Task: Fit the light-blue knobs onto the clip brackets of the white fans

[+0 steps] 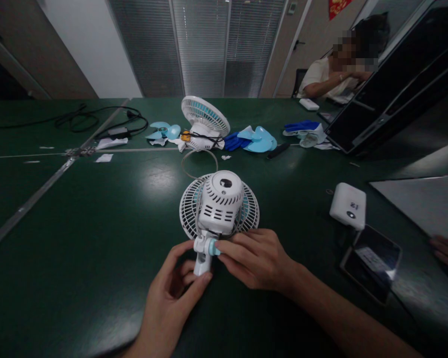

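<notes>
A small white fan (pixel 219 205) lies face down on the dark green table (pixel 97 233), its motor housing and grille toward me. My left hand (pixel 171 293) is closed round the fan's white neck bracket (pixel 202 256) from below. My right hand (pixel 256 258) pinches the light blue knob (pixel 212 247) on the side of that bracket with thumb and fingers.
A second white fan (pixel 204 124), blue fan blades (pixel 259 140), blue gloves and black cables lie farther back. A white device (pixel 348 205) and a phone (pixel 373 262) sit at the right. Another person sits at the far right by an open laptop (pixel 395 89).
</notes>
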